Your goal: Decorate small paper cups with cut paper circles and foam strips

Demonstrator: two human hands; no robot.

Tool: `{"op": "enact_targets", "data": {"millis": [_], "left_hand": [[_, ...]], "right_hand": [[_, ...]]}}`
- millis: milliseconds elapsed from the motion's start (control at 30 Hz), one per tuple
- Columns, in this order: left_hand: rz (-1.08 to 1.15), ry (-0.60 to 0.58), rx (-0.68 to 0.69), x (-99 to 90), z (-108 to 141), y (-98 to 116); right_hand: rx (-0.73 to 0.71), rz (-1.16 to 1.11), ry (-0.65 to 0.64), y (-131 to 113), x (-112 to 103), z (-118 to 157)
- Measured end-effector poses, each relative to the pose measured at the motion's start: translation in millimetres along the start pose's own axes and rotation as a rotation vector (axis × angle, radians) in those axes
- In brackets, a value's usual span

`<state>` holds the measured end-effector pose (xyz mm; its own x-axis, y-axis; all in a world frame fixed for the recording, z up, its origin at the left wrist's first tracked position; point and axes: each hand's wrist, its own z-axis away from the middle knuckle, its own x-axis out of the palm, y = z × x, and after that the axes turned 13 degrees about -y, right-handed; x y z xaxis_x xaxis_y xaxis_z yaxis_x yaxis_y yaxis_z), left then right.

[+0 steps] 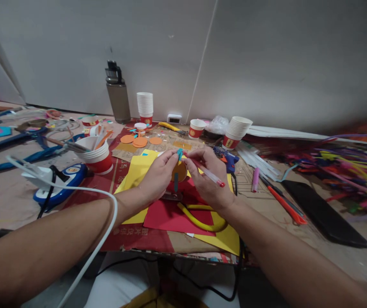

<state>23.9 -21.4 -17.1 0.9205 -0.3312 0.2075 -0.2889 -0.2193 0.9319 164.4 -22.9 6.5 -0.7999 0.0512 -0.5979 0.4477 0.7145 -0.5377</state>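
Note:
Near the middle of the table, my left hand pinches a small teal piece between thumb and fingers. My right hand is closed round a pen with a clear barrel and a red end, its other end close to the teal piece. Between the hands shows an orange disc with a dark grey-green strip across it; how these join the teal piece I cannot tell. Below lie red paper, yellow paper and a tool with curved yellow handles.
Orange paper discs, stacked paper cups and a bottle stand or lie behind. A blue glue gun is right of my hands, near a red-handled knife and a black slab. A white cable crosses my left forearm.

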Motion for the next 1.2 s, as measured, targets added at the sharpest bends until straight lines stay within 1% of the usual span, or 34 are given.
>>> {"op": "enact_targets", "data": {"millis": [467,633,833,1200], "left_hand": [[-0.034,0.002,0.002,-0.2,0.6,0.2],[-0.017,-0.006,-0.014,-0.3,1.2,-1.0],[0.008,-0.004,0.01,0.2,0.1,-0.5],[0.005,-0.004,-0.001,0.4,0.0,0.3]], "right_hand": [[-0.012,-0.002,-0.015,1.0,-0.5,0.6],[-0.018,0.017,-0.017,1.7,-0.1,0.7],[-0.018,-0.005,-0.007,1.4,-0.4,0.0],[-0.018,0.013,-0.009,0.9,-0.9,0.1]]}}
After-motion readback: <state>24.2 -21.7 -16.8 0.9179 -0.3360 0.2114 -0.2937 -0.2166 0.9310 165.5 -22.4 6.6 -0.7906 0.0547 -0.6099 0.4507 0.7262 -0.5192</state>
